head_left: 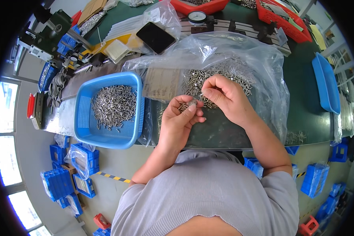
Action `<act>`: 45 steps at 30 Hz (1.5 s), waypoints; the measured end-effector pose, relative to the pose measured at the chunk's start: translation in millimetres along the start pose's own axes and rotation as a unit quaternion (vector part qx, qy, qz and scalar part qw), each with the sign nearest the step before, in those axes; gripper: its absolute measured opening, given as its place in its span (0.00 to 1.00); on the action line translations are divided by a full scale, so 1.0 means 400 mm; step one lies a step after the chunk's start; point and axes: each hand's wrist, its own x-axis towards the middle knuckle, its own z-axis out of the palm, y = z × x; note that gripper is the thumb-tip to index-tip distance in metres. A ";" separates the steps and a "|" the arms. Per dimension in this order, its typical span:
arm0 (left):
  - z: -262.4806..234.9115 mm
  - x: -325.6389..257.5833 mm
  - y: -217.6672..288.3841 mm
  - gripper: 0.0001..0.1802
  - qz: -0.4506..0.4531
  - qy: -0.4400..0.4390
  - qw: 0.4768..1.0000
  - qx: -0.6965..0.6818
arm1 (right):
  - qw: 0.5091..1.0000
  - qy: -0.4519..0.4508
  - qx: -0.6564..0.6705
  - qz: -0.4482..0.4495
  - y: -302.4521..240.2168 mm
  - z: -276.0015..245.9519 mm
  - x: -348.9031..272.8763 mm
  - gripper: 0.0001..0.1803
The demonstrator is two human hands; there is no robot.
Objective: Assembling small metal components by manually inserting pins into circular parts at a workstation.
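Right hand [231, 101] has its grip pinching one small metal pin [201, 94] near left hand [177, 120], whose grip closes around several pins [182, 107]. Pin heap [196, 81] just beyond, amid clear plastic [271, 74] on tabletop [220, 133].

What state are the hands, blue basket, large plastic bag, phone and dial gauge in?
Left hand, curled around small metal pins
Right hand, pinching a small metal pin
Blue mesh basket, partly filled
Clear plastic bag, crumpled
Smartphone, screen dark
Dial gauge, reading unclear

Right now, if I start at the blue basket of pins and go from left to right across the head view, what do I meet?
Blue basket with pins → left hand → right hand → blue tray.
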 end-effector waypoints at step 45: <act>-0.036 0.025 -0.030 0.12 -0.071 -0.062 0.987 -0.132 | 0.994 -0.044 -0.066 -0.080 0.024 0.004 0.009 0.06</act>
